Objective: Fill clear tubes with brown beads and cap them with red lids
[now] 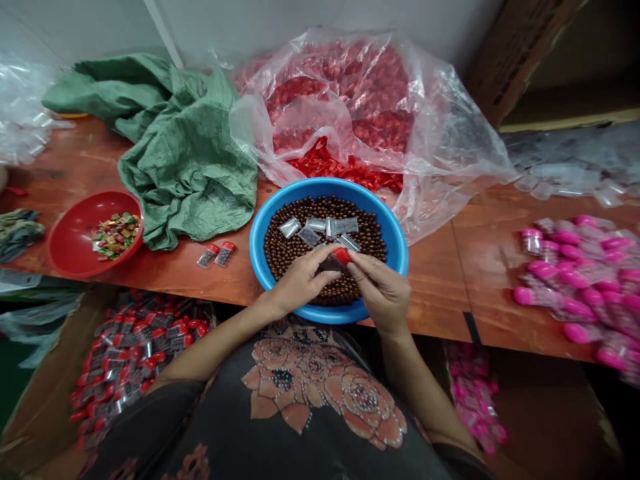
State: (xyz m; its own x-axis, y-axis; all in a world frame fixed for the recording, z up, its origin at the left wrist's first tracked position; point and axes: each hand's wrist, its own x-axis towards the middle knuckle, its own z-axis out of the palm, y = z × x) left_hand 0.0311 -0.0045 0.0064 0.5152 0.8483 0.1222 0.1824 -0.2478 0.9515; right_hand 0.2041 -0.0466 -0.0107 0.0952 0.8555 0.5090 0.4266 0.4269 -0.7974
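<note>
Both hands meet above a blue basin [259, 267] of small round brown balls [280, 250]. My left hand [305, 279] is closed around a small clear container, mostly hidden by the fingers. At its mouth is a red cap [343, 255], pinched by the fingertips of my right hand [383, 288]. Several clear flat containers [319, 225] lie on the balls just beyond my fingers. Two filled containers with red caps [216, 253] rest on the table, left of the basin.
A red bowl [65, 240] holds wrapped sweets; green sacking [200, 160] lies beside it. Behind the basin is a plastic bag of red caps [350, 100]. Pink-capped containers [580, 273] are heaped at right. A box below left holds red-capped containers [140, 353].
</note>
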